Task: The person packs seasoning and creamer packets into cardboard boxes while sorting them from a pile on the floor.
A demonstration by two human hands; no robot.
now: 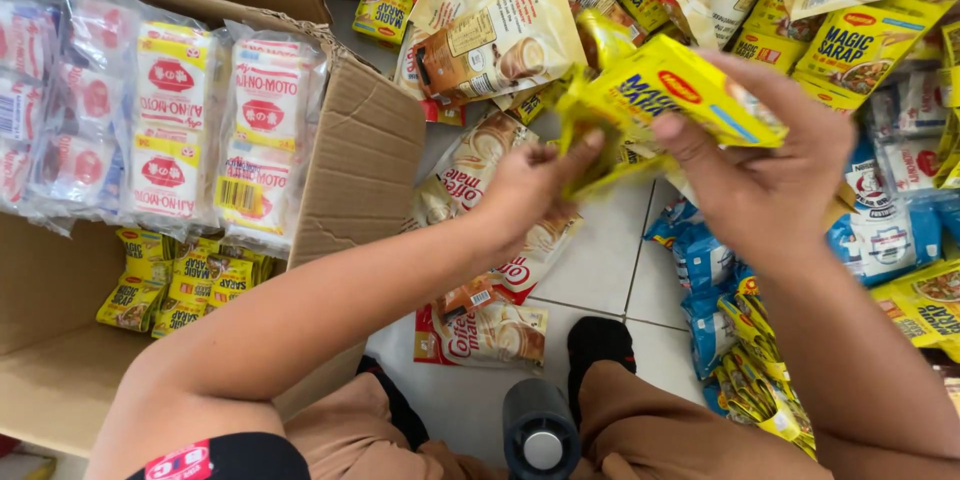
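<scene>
Together, two hands (530,190) (775,175), one yellow sachet strip (665,90)

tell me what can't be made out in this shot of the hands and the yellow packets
Head view only:
- Yellow packets: how many are held; the right hand covers part, and motion blurs them.
- Cardboard box: its far left side is cut off by the frame edge.
- Left hand: its fingertips are hidden in the packets.

Bright, even daylight with soft shadows

Glare glints off the clear plastic packs (170,120) in the cardboard box (360,160) at left; the yellow packet (670,90) and hands (770,170) show slight motion blur, and the frame bends outward toward its edges.
</scene>
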